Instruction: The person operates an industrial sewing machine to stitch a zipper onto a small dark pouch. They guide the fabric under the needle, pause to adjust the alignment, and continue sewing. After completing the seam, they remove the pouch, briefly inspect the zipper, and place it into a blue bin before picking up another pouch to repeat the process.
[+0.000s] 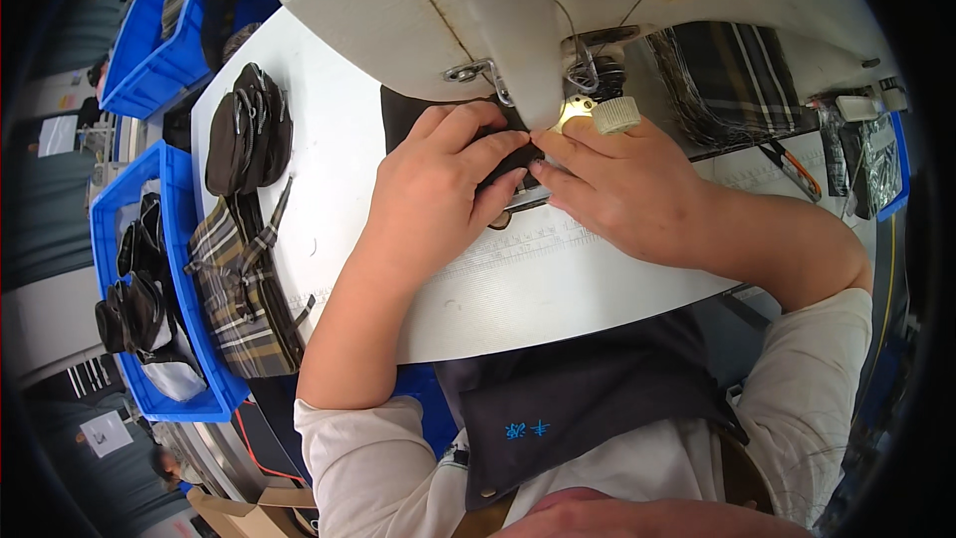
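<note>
A piece of dark brown fabric point(401, 116) lies on the white machine table, under the head of a sewing machine point(388, 15). My left hand point(430, 174) bears on this fabric from the left, its fingers bent and thumb and fingertips closed on the edge. From the other side my right hand point(632, 189) pinches the same fabric, its fingertips almost meeting those of the left. A small lit lamp point(576, 108) shines just above the right fingers. The needle and the seam are hidden behind the machine and my fingers.
At the left lie stacked dark fabric pieces point(234, 139) and plaid cloth point(244, 289). Blue bins point(184, 209) stand beyond the table edge. On the right are folded plaid fabric point(732, 80), an orange-handled cutting tool point(799, 171) and plastic-wrapped items point(876, 164).
</note>
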`<state>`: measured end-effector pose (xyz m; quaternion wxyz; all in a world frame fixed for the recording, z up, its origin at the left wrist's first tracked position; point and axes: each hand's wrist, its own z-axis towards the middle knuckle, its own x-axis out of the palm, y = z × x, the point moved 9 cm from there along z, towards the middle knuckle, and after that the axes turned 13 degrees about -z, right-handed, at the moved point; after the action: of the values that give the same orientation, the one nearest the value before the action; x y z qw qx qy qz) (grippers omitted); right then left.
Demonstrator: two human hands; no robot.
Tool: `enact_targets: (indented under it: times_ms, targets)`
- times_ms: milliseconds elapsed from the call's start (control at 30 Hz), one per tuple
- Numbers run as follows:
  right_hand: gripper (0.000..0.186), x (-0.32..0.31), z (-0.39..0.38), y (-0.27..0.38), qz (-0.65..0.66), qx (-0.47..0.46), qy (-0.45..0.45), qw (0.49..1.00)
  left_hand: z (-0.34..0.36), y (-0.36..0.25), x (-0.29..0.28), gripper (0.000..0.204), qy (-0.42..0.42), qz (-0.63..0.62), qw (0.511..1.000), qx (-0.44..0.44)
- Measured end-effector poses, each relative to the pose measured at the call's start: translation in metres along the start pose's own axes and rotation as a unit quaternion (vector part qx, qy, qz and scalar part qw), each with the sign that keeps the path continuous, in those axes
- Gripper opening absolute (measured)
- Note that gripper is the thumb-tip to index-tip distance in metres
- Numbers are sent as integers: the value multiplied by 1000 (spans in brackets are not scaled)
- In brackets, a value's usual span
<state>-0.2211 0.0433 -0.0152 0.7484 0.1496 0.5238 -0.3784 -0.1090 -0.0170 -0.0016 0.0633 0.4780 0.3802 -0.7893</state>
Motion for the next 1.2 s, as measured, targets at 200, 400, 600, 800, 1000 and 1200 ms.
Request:
enact_targets:
  times_ms: [200, 400, 600, 800, 1000, 1200]
  targets:
    - [29, 3, 1, -2, 8, 13, -4, 1000, 1, 1, -1, 30, -5, 2, 1000, 3]
    - [33, 15, 3, -14, 11, 41, 39, 998, 6, 8, -1, 30, -19, 6, 1000, -14]
    - [26, 13, 4, -18, 36, 63, -11, 997, 7, 20, -10, 25, -22, -54, 998, -32]
    - [14, 14, 10, -34, 14, 89, -33, 995, 6, 36, -14, 23, -33, -73, 991, -105]
    - [17, 20, 25, -22, -97, 86, -42, 991, 9, 38, -10, 26, -49, -57, 996, -54]
    - [16, 24, 38, -21, -60, 81, -46, 994, 4, 34, -13, 30, -48, -33, 997, -59]
